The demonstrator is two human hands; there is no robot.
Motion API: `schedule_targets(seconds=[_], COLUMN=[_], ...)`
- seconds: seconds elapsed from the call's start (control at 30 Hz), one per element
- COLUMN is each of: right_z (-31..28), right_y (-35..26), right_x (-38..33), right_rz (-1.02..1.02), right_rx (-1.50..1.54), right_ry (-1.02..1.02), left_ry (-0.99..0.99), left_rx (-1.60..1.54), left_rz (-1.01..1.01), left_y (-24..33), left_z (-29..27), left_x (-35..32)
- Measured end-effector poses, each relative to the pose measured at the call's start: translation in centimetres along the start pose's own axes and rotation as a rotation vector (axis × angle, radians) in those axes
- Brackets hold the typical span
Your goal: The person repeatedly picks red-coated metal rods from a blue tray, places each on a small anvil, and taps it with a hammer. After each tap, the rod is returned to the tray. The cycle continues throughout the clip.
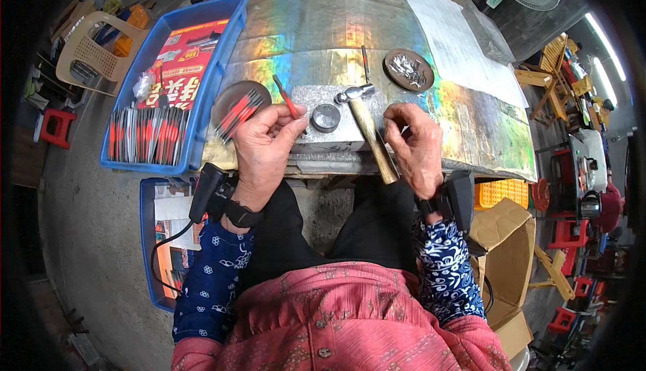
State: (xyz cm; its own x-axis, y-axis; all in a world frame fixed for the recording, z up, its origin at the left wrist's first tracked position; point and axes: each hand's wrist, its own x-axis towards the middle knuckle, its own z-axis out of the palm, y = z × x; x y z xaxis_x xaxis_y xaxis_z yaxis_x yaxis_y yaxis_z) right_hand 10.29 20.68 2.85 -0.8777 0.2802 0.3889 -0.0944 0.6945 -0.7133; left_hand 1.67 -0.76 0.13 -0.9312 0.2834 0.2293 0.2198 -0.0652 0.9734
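My left hand (266, 145) pinches a slim red-and-black piece (285, 95) with a pointed dark end, above the left edge of a grey metal block (326, 146). Several similar red-and-black pieces (239, 110) lie on a round dish (220, 99) beside that hand. A short dark round cup (326, 118) sits on the block. Next to it rests a hammer (368, 132), its head on the block and its wooden handle toward me. Right of the handle, my right hand (418, 147) has thumb and fingers closed together; anything between them is too small to make out.
A brown dish (388, 63) of small silver parts stands at the right, near another slim piece (365, 63). A blue tray (232, 17) on the left holds a packed row of red-and-black pieces (148, 135). A white sheet (457, 41) covers the far right; a cardboard box (508, 250) stands below.
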Motion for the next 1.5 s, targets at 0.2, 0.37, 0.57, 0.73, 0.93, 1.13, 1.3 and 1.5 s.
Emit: schedule_targets(seconds=[0.2, 0.37, 0.57, 0.73, 0.93, 1.13, 1.3, 1.5], right_z=[0.5, 1.4, 2.0, 2.5, 2.7, 3.4, 2.9, 3.5], right_y=[-4.0, -5.8, -6.5, -6.5, -6.4, -6.6, -6.8, -6.9], right_x=[-2.8, -3.8, -4.4, -4.5, -4.7, -5.0, -5.3, -5.1], right_rz=[0.066, 0.043, 0.112, 0.017, 0.035, 0.077, -0.018, -0.101], right_rx=[0.325, 0.412, 0.571, 0.542, 0.553, 0.486, 0.202, 0.134], right_ry=[-0.118, -0.136, -0.142, -0.053, -0.041, 0.055, -0.007, 0.014], left_ry=[-0.107, -0.137, -0.163, -0.187, -0.164, -0.099, -0.089, -0.098], left_rx=[-0.333, -0.566, -0.697, -0.745, -0.728, -0.735, -0.762, -0.709], left_rz=[-0.135, -0.268, -0.328, -0.340, -0.336, -0.270, -0.323, -0.297], left_y=[1.8, 2.8, 3.2, 3.3, 3.2, 3.0, 2.4, 1.7], left_z=[0.2, 0.5, 0.7, 0.7, 0.7, 1.3, 0.9, 0.9], left_x=[-1.0, -2.2, -3.1, -3.4, -3.7, -4.0, -4.5, -4.6])
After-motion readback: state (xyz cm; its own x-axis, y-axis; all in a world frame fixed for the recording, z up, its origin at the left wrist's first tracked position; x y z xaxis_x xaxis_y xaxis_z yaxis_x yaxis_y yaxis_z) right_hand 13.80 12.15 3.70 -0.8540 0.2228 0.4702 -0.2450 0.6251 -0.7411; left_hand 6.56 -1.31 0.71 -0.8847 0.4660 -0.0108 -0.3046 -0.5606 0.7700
